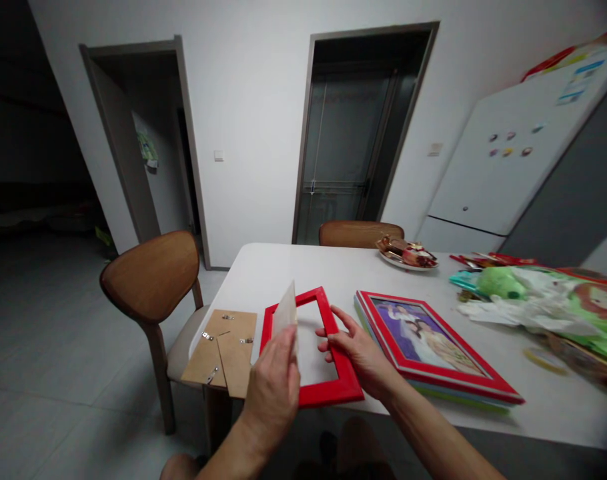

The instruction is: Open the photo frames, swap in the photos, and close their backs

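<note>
My right hand (356, 352) is closed around the right side of an empty red picture frame (328, 395), held tilted above the table's front edge. In my left hand (276, 373) is a thin, pale sheet (285, 310), stood nearly on edge over the frame's left part. What the sheet is made of I cannot tell. To the left lies a brown backing board (202, 357) with metal clips and a fold-out stand. On the right, a framed photo with a red border (483, 383) rests on top of a stack of other frames.
The white table (278, 260) carries a plate (417, 268) of packaged items at the back. A green plastic package (503, 283), crumpled white tissue (528, 313) and a tape roll (544, 360) lie at right. Wooden chairs (156, 277) stand left and behind.
</note>
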A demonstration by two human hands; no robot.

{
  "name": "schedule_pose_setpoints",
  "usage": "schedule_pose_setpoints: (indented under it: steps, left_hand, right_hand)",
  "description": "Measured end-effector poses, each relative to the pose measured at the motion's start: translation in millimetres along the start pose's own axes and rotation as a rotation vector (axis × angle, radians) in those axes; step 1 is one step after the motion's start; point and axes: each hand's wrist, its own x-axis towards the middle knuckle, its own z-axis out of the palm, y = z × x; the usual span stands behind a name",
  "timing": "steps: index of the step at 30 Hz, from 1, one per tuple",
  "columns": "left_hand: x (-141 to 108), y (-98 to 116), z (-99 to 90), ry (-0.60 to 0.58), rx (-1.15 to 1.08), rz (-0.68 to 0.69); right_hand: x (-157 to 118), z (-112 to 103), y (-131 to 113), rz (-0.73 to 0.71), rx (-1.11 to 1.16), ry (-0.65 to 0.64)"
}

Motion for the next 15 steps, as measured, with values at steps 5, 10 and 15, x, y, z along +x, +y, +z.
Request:
schedule_pose_setpoints:
  steps: [5,10,15]
  left_hand:
    - [-8,-39,-30.2,0.274,-0.154,-0.373]
    - [-31,-81,-39.5,0.326,-0.328,-0.546]
    - [-43,-89,-37.7,0.232,-0.24,-0.592]
  right_hand:
    - [9,-17,19,-0.001,-0.283,0.08]
    - [18,-30,35,-0.123,-0.907,0.168]
    - [22,-34,44,-0.217,-1.209,0.174]
